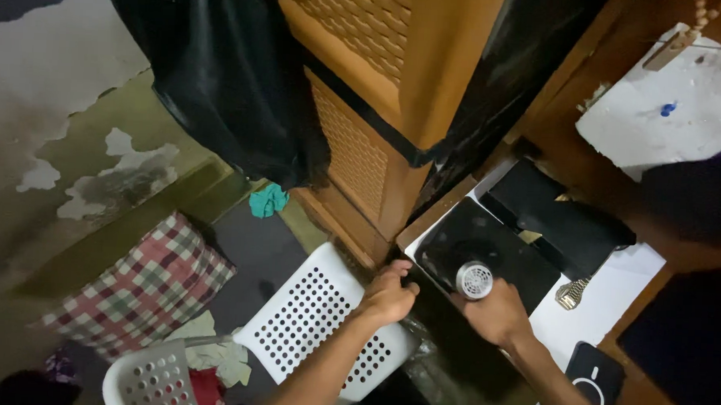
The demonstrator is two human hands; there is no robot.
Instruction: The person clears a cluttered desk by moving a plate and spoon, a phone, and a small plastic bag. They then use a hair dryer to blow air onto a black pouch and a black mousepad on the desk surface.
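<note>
We look down on our right hand [496, 311], whose fingers are curled around a small round metal piece with a slotted, grille-like top [474, 279], grasping it from below so that the top faces up. It sits over the near edge of a black glossy panel [487, 251] that lies flat on a white desk surface [605, 303]. Our left hand [388, 294] rests at the desk's left corner, fingers bent and pressed against the edge there; we cannot tell whether they grip the edge or only lean on it. Just below that hand stands a white perforated chair [312, 317], its back touching or nearly touching the desk corner, so the gap on that side is tight. Behind the panel a second black flat object [560, 217] overlaps it, and a metal wristwatch [571, 292] lies just beside the panel's right edge, on the open white strip. A dark device with a white ring mark [596, 377] lies near the desk's front corner. A tall wooden cabinet with lattice panels [363, 139], draped with black sheeting [229, 70], closes the space ahead. To the left the floor opens out, holding a checked cushion [146, 279] and a teal cloth [268, 199].
</note>
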